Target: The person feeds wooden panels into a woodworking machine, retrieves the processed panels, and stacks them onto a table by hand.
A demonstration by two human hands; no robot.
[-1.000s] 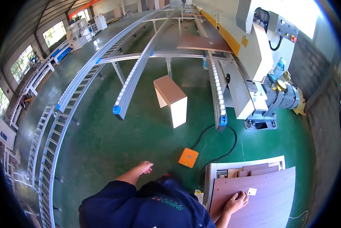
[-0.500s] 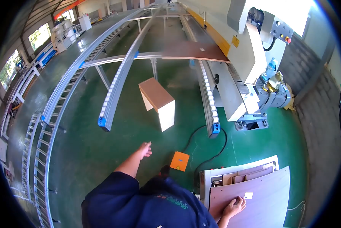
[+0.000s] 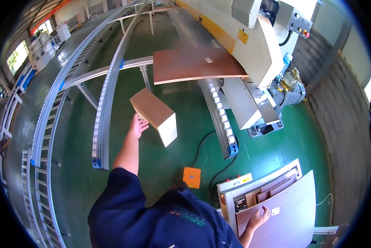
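Note:
My left hand (image 3: 139, 125) is stretched forward with its fingers apart, beside the near left side of a small wooden stool-like box (image 3: 154, 108) with a brown top and pale sides. Whether the fingertips touch the box I cannot tell. My right hand (image 3: 260, 217) is over the upper part of a leaning brown panel (image 3: 289, 223), its fingers loosely bent and apart, close to a white label (image 3: 275, 211). It holds nothing. Behind the panel, several narrower boards (image 3: 274, 189) stand in a pale frame.
Ahead, another brown panel (image 3: 193, 66) juts from a large machine (image 3: 258, 49) over a roller rail (image 3: 222, 111). A second roller rail (image 3: 105, 111) runs left of the box. On the green floor are an orange foot-pedal box (image 3: 191, 177) and a black cable (image 3: 198, 151).
My left hand has reached forward to the box. My right hand has shifted slightly and its fingers have opened more. The panel at the machine has come nearer, and the camera view has shifted.

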